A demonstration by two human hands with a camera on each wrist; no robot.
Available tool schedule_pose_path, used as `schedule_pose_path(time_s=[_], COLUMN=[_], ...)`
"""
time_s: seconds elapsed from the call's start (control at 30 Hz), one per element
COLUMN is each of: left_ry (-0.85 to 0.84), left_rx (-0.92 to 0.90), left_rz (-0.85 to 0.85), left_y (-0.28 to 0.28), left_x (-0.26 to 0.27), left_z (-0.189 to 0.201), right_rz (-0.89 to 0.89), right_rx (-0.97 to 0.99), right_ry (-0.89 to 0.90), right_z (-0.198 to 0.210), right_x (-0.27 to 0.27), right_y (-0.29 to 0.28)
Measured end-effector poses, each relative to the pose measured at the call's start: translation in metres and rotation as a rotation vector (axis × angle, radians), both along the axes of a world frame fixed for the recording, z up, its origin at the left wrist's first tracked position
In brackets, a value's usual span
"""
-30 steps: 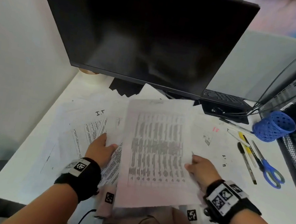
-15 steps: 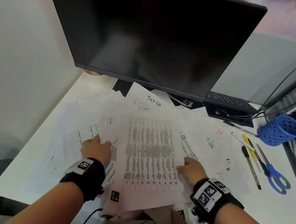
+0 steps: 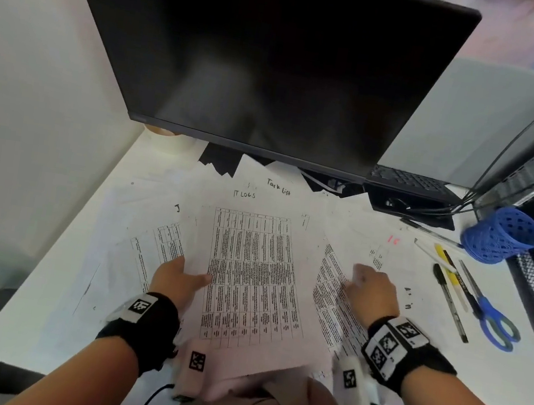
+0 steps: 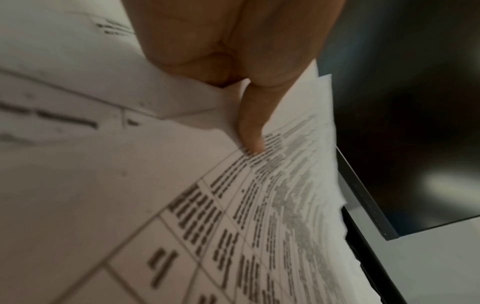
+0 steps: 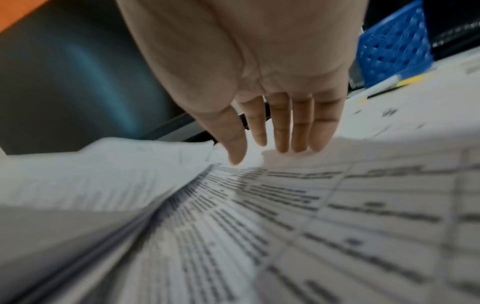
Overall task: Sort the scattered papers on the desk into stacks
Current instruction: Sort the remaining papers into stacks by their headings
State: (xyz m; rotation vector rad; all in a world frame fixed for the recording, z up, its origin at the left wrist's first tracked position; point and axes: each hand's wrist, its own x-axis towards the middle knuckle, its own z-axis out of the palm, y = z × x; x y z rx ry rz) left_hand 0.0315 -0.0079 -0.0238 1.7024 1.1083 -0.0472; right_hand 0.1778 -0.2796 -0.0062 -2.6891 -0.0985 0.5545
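Only left hand (image 3: 178, 279) pinching printed sheet (image 3: 254, 280).

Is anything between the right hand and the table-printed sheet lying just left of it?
Nothing visible. The right hand is open, fingers straight, directly over that sheet; pens and scissors lie off to its right.

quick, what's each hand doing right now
left hand: pinching the edge of the table sheet, thumb on top
right hand: open, fingers straight, holding nothing, over the papers
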Motion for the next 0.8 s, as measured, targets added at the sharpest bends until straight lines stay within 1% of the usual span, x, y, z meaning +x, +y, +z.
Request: schedule_pose_path(time_s=[0.07,0.1,0.13,0.2,0.27,0.3,0.4,0.5,0.53,0.63,0.7,0.8], left_ry=[-0.05,-0.074,-0.102,-0.128,-0.139,-0.144,-0.151,-0.115,-0.107,-0.076,-0.079,-0.109], left_rx=[-0.042,-0.064,-0.08,-0.105,-0.112,-0.118,-0.121,-0.131,-0.137,-0.119,-0.121,-0.113], left_rz=[0.008,0.009,0.019,0.001,-0.018,-0.022,-0.047,-0.098,-0.114,-0.198,-0.244,-0.24], left_y=[-0.001,-0.001,-0.002,-0.003,-0.003,-0.002,-0.002,0.0,0.0,-0.001,-0.004,-0.008], left_x=[-0.005,-0.007,-0.009,-0.012,-0.013,-0.012,-0.013,-0.014,-0.015,-0.015,-0.014,-0.009], left_z=[0.001,0.0,0.001,-0.001,-0.005,-0.007,-0.005,-0.005,-0.005,-0.005,-0.002,0.005], right_rz=[0.019,0.009,-0.024,-0.1,-0.14,-0.147,-0.116,-0.016,0.0,-0.026,-0.083,-0.203], right_rx=[-0.15,-0.162,-0.13,-0.083,-0.127,-0.196,-0.285,-0.339,-0.328,-0.179,-0.027,0.211], right_ry=[0.052,0.086,0.107,0.107,0.07,0.056,0.082,0.148,0.162,0.165,0.132,0.067], right_z=[-0.011,-0.015,-0.017,-0.018,-0.019,-0.019,-0.014,-0.014,-0.014,-0.011,-0.006,0.009], right_x=[0.008,0.009,0.007,0.003,0.0,0.0,0.005,0.009,0.009,0.002,0.001,0.002], right_y=[-0.01,-0.012,-0.012,-0.009,-0.007,-0.006,-0.003,-0.004,-0.005,-0.007,-0.011,-0.024])
